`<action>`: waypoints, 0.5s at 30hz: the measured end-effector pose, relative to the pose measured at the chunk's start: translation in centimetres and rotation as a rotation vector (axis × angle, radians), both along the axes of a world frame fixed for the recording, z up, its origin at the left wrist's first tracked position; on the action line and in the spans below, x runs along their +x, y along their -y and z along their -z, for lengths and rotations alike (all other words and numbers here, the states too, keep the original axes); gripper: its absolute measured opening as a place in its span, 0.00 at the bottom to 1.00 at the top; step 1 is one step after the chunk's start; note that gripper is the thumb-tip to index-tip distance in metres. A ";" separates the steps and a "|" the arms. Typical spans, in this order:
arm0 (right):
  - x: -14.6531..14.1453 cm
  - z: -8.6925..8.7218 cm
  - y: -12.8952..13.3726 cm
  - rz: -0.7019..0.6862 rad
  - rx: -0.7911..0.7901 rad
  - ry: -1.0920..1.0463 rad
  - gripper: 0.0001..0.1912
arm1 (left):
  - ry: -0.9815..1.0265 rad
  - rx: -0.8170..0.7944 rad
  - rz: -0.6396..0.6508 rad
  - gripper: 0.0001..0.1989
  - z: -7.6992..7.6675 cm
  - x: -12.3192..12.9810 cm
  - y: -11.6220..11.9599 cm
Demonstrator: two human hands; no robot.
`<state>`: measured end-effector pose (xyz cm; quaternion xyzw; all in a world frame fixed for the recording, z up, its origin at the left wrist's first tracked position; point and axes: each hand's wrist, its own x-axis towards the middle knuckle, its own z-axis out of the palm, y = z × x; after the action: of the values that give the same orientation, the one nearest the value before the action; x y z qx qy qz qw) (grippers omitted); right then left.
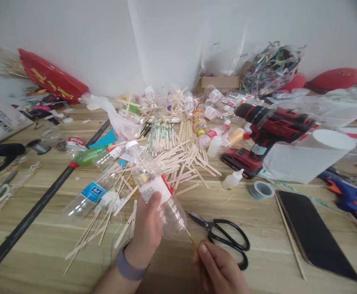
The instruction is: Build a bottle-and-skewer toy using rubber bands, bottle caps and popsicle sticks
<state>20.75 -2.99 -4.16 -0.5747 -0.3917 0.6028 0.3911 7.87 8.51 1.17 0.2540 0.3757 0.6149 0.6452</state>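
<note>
A clear plastic bottle (175,214) with a white cap and a red-and-white label is gripped in my left hand (149,222), tilted with its base toward me. Between the thumb and fingers of my right hand (216,265) is a thin wooden stick (191,237). The stick's far end meets the bottle's base; I cannot tell how deep it goes. Black-handled scissors (224,232) lie on the table just beyond my right hand. Flat wooden sticks (178,163) are scattered behind the bottle.
On the right are a red cordless drill (267,130), a tape roll (261,190), a small glue bottle (232,179), a smartphone (315,232) and a blue glue gun (343,190). A dark pole (31,218) crosses the left side. An empty bottle (89,196) lies near it.
</note>
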 end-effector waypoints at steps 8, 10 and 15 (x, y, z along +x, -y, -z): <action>-0.4 0.7 0.2 0.025 -0.134 -0.187 0.36 | 0.044 -0.026 0.046 0.31 -0.1 -0.4 0.0; -0.5 1.0 0.1 0.019 -0.177 -0.268 0.34 | 0.068 -0.045 0.059 0.32 -0.2 -0.4 0.0; -0.6 0.8 -0.4 -0.104 -0.209 -0.440 0.33 | 0.127 -0.109 0.123 0.30 -0.3 -0.8 -0.4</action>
<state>20.16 -2.62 -4.96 -0.4458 -0.2616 0.7700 0.3741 7.12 8.90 1.50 0.2016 0.3509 0.5675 0.7170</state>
